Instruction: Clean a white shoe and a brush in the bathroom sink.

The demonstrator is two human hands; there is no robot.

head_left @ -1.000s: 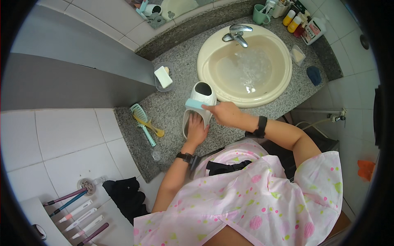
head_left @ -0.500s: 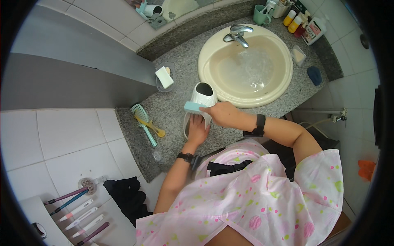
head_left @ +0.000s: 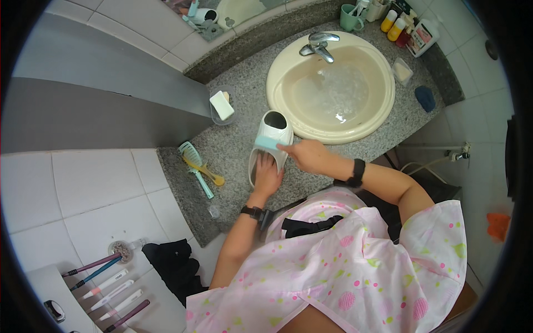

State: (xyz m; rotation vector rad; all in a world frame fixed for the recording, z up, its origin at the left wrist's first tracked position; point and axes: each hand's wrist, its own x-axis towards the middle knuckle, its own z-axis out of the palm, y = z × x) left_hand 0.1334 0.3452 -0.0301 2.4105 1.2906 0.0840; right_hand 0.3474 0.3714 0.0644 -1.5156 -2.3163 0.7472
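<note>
A white slipper (head_left: pixel 280 131) with a dark oval opening at its far end lies on the counter, touching the sink's near-left rim. My left hand (head_left: pixel 267 173) reaches into its near opening and holds it from inside, fingertips hidden under the upper. My right hand (head_left: pixel 308 155) grips a light-blue scrubbing brush (head_left: pixel 268 143) by its end and presses it across the top of the slipper. The brush's bristles cannot be made out.
Cloudy water stands in the cream sink (head_left: pixel 277 105) under a chrome faucet (head_left: pixel 319 45). White soap (head_left: pixel 222 105) sits in a dish at left, near a green hairbrush (head_left: pixel 197 169) and yellow comb-like item (head_left: pixel 214 176). Bottles (head_left: pixel 423 38), a green cup (head_left: pixel 350 19) and a blue sponge-like pad (head_left: pixel 425 98) stand right.
The brush has shifted slightly right and tilted along the slipper's upper, and my right hand has moved a little right with it. My left hand stays inside the slipper.
</note>
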